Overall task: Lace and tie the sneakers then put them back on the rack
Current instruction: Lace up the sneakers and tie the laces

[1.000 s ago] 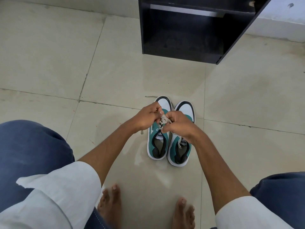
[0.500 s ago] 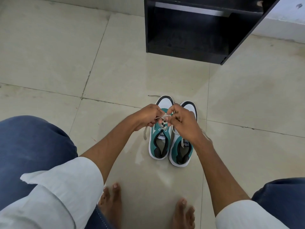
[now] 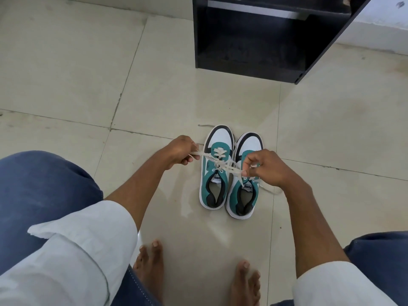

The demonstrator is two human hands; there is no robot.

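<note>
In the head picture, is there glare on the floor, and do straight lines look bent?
Head view: soft daylight leaves a pale sheen on the floor tiles, strongest just near the left sneaker. The wide lens bows the grout lines toward the edges. The inside of the black rack is too dark to show detail. The lace between the hands is sharp enough.

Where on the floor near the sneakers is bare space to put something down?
Free: the tiles between the sneakers and the black rack, and the wide floor left of the left hand. Crowded: around the laces, stretched between both hands; the right hand covers the right sneaker.
</note>
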